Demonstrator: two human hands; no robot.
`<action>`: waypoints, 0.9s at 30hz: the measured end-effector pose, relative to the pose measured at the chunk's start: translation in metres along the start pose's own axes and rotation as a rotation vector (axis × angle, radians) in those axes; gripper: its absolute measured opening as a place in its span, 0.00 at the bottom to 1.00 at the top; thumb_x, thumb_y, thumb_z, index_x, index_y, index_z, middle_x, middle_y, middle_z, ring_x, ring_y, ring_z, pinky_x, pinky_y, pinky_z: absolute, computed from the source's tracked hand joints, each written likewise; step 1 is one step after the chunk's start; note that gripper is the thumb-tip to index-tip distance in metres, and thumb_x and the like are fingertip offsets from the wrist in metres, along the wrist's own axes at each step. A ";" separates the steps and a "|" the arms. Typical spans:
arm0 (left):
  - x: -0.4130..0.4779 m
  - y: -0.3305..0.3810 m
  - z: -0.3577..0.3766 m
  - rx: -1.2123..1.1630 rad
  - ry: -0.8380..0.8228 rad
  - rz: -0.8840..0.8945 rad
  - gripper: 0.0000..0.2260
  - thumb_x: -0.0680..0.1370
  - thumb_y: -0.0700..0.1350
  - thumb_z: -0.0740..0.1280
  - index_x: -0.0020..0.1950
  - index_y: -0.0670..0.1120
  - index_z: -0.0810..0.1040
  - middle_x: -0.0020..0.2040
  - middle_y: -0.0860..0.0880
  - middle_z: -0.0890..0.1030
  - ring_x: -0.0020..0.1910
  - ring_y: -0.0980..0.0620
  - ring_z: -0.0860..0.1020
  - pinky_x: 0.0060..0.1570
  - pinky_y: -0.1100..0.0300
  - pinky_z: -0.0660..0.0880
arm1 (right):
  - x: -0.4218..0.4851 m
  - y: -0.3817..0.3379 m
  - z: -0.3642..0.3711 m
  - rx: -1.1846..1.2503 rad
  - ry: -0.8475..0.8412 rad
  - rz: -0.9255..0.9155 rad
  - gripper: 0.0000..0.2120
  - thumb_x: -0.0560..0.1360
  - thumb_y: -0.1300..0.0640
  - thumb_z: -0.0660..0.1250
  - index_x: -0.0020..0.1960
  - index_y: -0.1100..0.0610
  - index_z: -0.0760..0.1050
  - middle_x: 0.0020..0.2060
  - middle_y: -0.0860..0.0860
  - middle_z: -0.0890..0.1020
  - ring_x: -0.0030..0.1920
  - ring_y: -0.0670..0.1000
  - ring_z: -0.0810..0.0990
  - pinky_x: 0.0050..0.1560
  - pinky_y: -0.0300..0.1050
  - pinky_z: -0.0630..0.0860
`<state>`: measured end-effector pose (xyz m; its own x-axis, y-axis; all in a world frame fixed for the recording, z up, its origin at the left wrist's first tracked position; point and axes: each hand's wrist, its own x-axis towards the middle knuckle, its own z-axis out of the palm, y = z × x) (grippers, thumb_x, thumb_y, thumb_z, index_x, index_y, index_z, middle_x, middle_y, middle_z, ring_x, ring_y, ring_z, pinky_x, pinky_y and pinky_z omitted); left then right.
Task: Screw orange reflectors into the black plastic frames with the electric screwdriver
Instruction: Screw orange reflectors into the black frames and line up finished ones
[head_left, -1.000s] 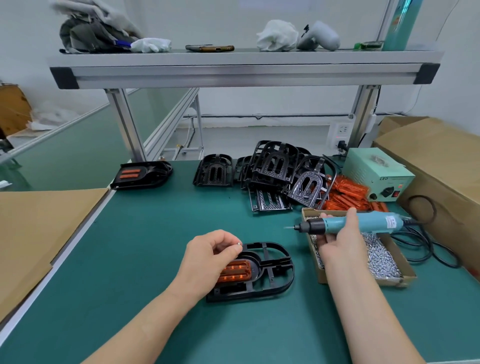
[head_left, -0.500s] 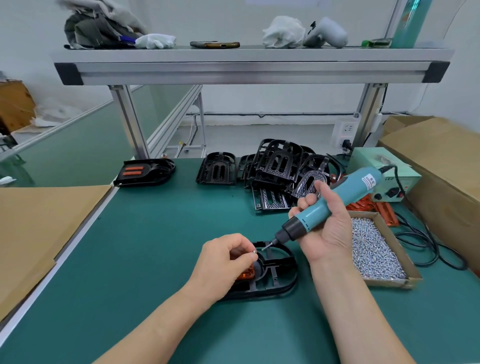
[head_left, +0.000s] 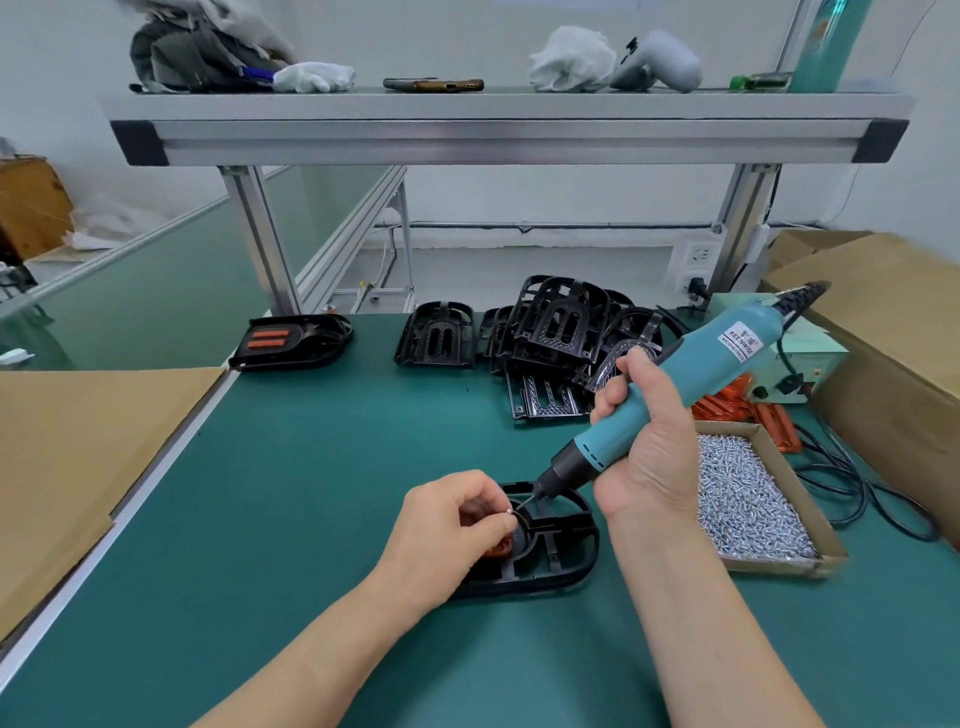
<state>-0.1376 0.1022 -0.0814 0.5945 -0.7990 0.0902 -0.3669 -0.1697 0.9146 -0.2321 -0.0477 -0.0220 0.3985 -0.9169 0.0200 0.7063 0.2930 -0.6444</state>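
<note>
A black plastic frame (head_left: 558, 553) lies flat on the green mat in front of me, with an orange reflector (head_left: 497, 550) seated in it, mostly hidden under my fingers. My left hand (head_left: 451, 530) pinches a small silver screw (head_left: 509, 512) above the frame. My right hand (head_left: 647, 441) grips the teal electric screwdriver (head_left: 670, 395), tilted down to the left, its bit tip touching the screw.
A cardboard tray of screws (head_left: 748, 501) sits right of the frame. Loose black frames (head_left: 550, 343) are piled at the back, orange reflectors (head_left: 727, 408) beside them. A finished frame (head_left: 296, 340) rests back left. The power box (head_left: 795, 364), cable (head_left: 862, 493) and cardboard box (head_left: 893, 332) stand at right.
My right hand swung the screwdriver from level over the screw tray to tilted down over the frame, bringing its bit to the screw. My left hand kept pinching the screw above the reflector.
</note>
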 end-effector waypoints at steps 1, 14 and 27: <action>0.000 0.000 0.000 -0.003 0.000 -0.001 0.09 0.73 0.39 0.75 0.39 0.52 0.80 0.37 0.49 0.84 0.38 0.46 0.84 0.47 0.45 0.81 | 0.000 0.001 0.000 -0.005 0.009 -0.009 0.20 0.71 0.58 0.75 0.57 0.59 0.69 0.38 0.52 0.71 0.32 0.47 0.71 0.32 0.36 0.71; 0.000 0.001 0.001 0.002 -0.010 -0.010 0.08 0.74 0.38 0.74 0.39 0.48 0.80 0.36 0.48 0.84 0.35 0.51 0.84 0.43 0.56 0.82 | -0.001 0.007 0.000 0.001 0.044 0.004 0.19 0.72 0.58 0.75 0.57 0.59 0.69 0.40 0.53 0.72 0.32 0.47 0.72 0.32 0.36 0.72; -0.006 -0.004 0.008 0.405 0.146 0.237 0.12 0.72 0.41 0.75 0.36 0.52 0.75 0.34 0.59 0.75 0.38 0.58 0.75 0.39 0.68 0.69 | -0.009 0.022 0.007 -0.126 0.242 -0.135 0.11 0.74 0.57 0.75 0.48 0.53 0.72 0.26 0.45 0.76 0.26 0.43 0.73 0.30 0.34 0.72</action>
<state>-0.1460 0.1028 -0.0888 0.5444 -0.7585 0.3580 -0.7358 -0.2270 0.6380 -0.2162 -0.0310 -0.0315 0.1444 -0.9876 -0.0609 0.6594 0.1419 -0.7383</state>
